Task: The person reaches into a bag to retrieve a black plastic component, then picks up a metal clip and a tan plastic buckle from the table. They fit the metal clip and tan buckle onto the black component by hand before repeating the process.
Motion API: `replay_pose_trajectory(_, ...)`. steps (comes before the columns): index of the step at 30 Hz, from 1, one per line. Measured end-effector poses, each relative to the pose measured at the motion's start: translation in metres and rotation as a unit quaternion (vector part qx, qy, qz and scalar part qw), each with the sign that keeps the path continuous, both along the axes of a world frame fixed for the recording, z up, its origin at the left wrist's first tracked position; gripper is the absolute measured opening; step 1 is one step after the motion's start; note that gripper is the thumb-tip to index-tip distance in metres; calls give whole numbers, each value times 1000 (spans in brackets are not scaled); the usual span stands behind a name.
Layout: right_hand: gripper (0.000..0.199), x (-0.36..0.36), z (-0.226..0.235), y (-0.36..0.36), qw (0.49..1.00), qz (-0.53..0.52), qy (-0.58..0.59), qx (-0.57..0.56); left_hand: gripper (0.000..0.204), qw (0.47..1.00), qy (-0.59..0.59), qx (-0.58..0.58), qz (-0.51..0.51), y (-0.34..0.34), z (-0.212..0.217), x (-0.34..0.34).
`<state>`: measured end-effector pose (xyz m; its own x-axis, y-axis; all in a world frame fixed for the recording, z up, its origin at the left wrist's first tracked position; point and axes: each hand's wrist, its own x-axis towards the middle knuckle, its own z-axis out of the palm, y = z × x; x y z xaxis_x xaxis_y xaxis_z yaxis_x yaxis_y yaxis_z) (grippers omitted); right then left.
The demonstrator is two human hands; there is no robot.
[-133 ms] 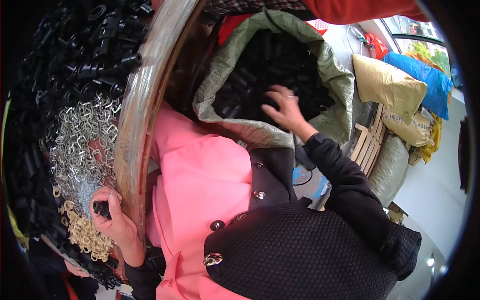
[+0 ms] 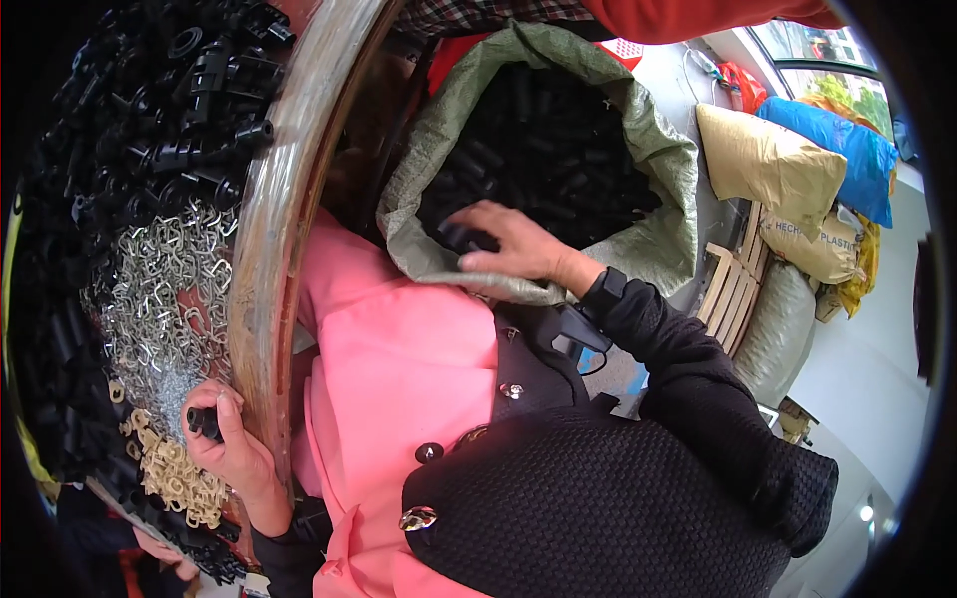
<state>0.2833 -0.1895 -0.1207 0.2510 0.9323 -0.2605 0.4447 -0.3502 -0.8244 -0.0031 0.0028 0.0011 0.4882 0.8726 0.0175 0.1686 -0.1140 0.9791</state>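
Note:
On the left, at the table's edge, my left hand (image 2: pixel 231 444) is closed round a small black plastic fitting (image 2: pixel 206 424) with a round, hollow-looking end. My right hand (image 2: pixel 513 242) reaches over the near rim of a grey-green woven sack (image 2: pixel 663 149), its thumb and fingers apart. Many black plastic tube-like parts (image 2: pixel 573 179) fill the sack. Dark shapes show between the right thumb and fingers; whether the hand touches one is unclear. Beside my left hand lie bent silvery metal clips (image 2: pixel 164 284) and small beige plastic clips (image 2: pixel 179 478).
Black fittings (image 2: pixel 130 110) cover the far part of the table, whose edge wears clear plastic wrap (image 2: pixel 274 199). Filled sacks (image 2: pixel 768 159) and a wooden pallet (image 2: pixel 728 289) stand at right. A person's red sleeve (image 2: pixel 718 20) shows at the top, another person's hand (image 2: pixel 164 553) lower left.
My right hand has moved left and nearer, from over the middle of the sack to its near left rim. My left hand still holds the black fitting.

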Motion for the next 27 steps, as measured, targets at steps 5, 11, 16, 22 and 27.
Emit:
replay_pose_trajectory(5,33,-20,27,8,985,91,144,40,7,1000,-16,-13,12,-4,-1,1)
replay_pose_trajectory(11,21,-18,25,6,992,96,70,-41,10,999,-28,-14,9,-3,-1,3)
replay_pose_trajectory(16,18,-8,42,-4,985,40,135,-100,10,999,-35,-19,12,-2,-1,1)
replay_pose_trajectory(22,19,-4,55,-6,976,51,155,-144,7,1000,-23,-16,-7,-1,0,1)
replay_pose_trajectory(27,13,6,56,-7,968,75,195,-140,7,999,-27,-14,-10,-1,-1,2)
